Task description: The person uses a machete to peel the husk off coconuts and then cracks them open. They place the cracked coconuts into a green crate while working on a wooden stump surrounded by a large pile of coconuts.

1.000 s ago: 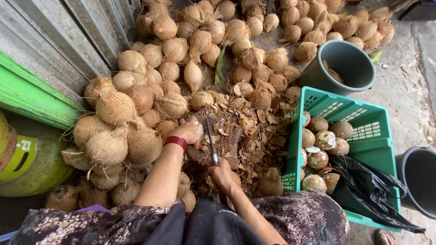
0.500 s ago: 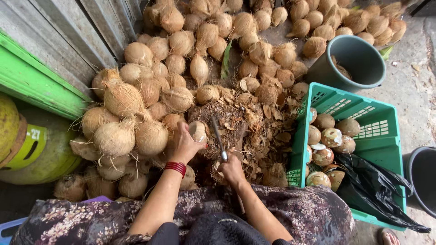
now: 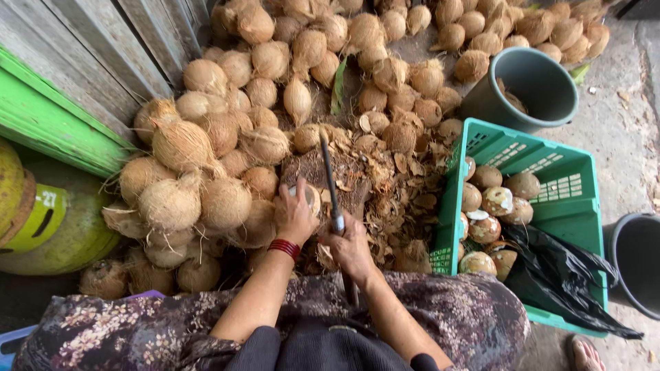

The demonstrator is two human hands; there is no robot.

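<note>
My left hand, with a red band at the wrist, grips a small husked coconut and holds it on a husk-covered chopping block. My right hand is closed around the handle of a long dark knife, whose blade points away from me over the block, just right of the coconut. Brown husk chips lie all around the block.
A big pile of brown husked coconuts fills the left and far side. A green plastic crate with peeled coconuts and a black bag stands at right. Grey buckets stand behind and beside it. A green-yellow cylinder sits at left.
My left hand has drawn the small coconut nearer to me on the block. The knife in my right hand has swung up, its blade now pointing away over the block.
</note>
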